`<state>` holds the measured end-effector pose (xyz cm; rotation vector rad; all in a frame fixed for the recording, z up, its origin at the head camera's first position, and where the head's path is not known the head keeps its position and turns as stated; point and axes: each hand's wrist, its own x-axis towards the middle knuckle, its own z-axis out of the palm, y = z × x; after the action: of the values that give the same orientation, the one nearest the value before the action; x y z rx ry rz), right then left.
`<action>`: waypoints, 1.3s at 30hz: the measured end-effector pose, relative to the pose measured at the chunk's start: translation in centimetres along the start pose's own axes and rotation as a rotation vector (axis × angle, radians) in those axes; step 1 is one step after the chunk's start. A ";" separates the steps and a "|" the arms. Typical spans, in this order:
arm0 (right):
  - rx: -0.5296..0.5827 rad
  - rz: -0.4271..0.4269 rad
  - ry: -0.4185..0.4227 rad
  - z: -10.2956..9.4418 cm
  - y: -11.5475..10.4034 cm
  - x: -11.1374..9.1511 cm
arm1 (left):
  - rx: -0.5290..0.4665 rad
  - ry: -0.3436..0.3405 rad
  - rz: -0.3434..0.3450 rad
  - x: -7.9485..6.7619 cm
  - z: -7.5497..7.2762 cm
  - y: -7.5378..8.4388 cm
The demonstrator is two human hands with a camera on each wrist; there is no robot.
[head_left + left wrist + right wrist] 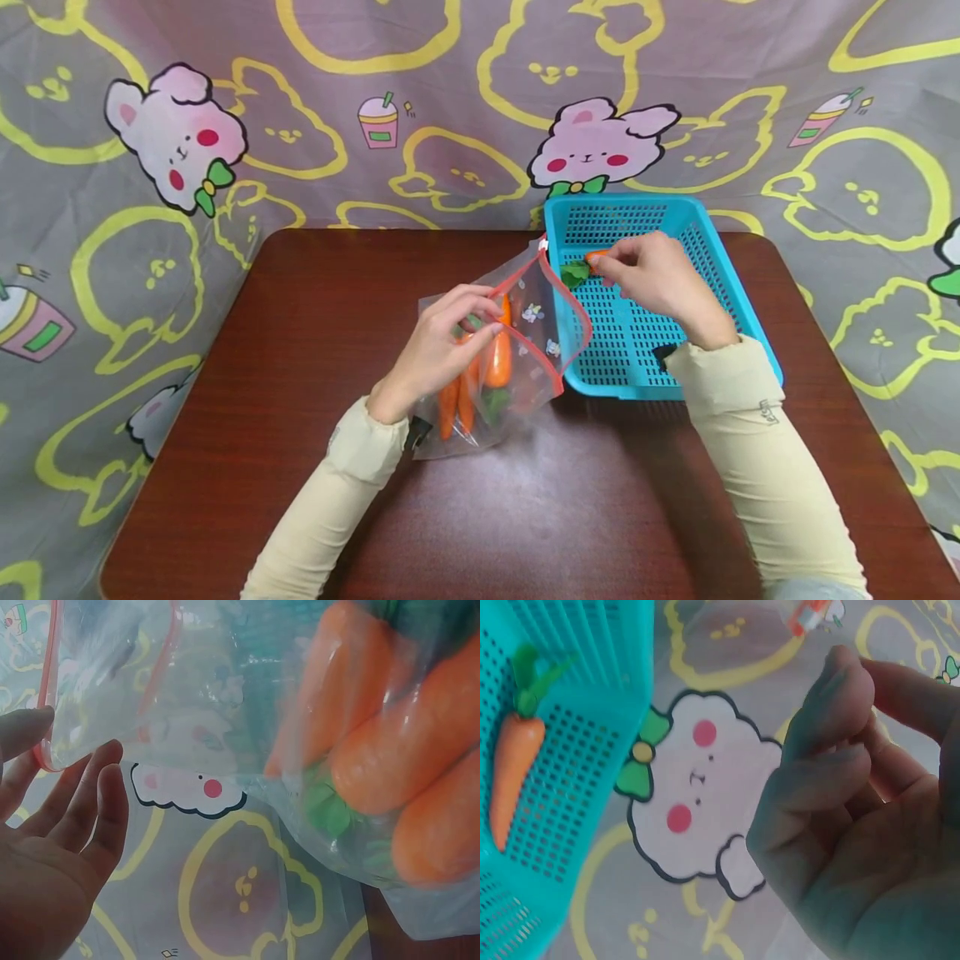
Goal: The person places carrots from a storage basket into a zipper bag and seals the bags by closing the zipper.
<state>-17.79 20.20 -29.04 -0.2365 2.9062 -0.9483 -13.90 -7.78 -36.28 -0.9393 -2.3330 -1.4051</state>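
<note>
My left hand pinches the red-edged rim of a clear zip bag, with the thumb on one side and fingers on the other. The bag's mouth gapes toward the right. Several orange carrots with green tops show through the plastic. Over the turquoise basket, my right hand has bent fingers, thumb close to the index fingertip, with nothing visible between them. One carrot with green leaves lies on the basket floor; in the head view the hand covers part of it.
A dark brown table bears the bag and the basket. Behind it hangs a grey cloth with rabbit and drink-cup prints. The bag's mouth overlaps the basket's left rim in the head view. A white slider sits at the zip's upper end.
</note>
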 end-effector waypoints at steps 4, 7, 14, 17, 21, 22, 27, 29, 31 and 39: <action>-0.027 -0.006 0.019 -1.3 0.1 0.6 | -0.007 -0.002 -0.005 -0.1 0.0 -0.2; -0.040 -0.008 0.023 -1.9 0.1 1.1 | -0.002 -0.006 -0.013 -0.2 -0.1 -0.3; -0.038 0.004 0.010 -2.2 0.1 1.7 | -0.011 -0.018 -0.038 -0.3 -0.2 -0.4; -0.054 -0.001 -0.001 -2.1 0.3 2.1 | -0.012 -0.020 -0.045 -0.4 -0.2 -0.4; -0.101 0.000 -0.036 -2.0 0.8 3.3 | -0.016 -0.027 -0.047 -0.5 -0.2 -0.4; -0.115 0.003 -0.053 -1.9 1.1 3.6 | -0.017 -0.030 -0.046 -0.5 -0.2 -0.5; -0.207 0.022 -0.140 -1.4 2.5 5.6 | -0.029 -0.042 -0.049 -0.6 -0.1 -0.6; -0.232 0.032 -0.160 -1.0 3.2 6.3 | -0.029 -0.045 -0.048 -0.7 -0.1 -0.7; -0.244 0.037 -0.176 -0.6 3.9 6.8 | -0.026 -0.046 -0.045 -0.7 -0.1 -0.7; -0.266 0.054 -0.260 1.2 6.2 9.1 | -0.012 -0.051 -0.058 -0.9 -0.3 -0.8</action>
<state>-27.35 22.91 -33.89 -0.2722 2.7704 -0.4789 -13.77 -8.60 -37.14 -0.9279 -2.4103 -1.4351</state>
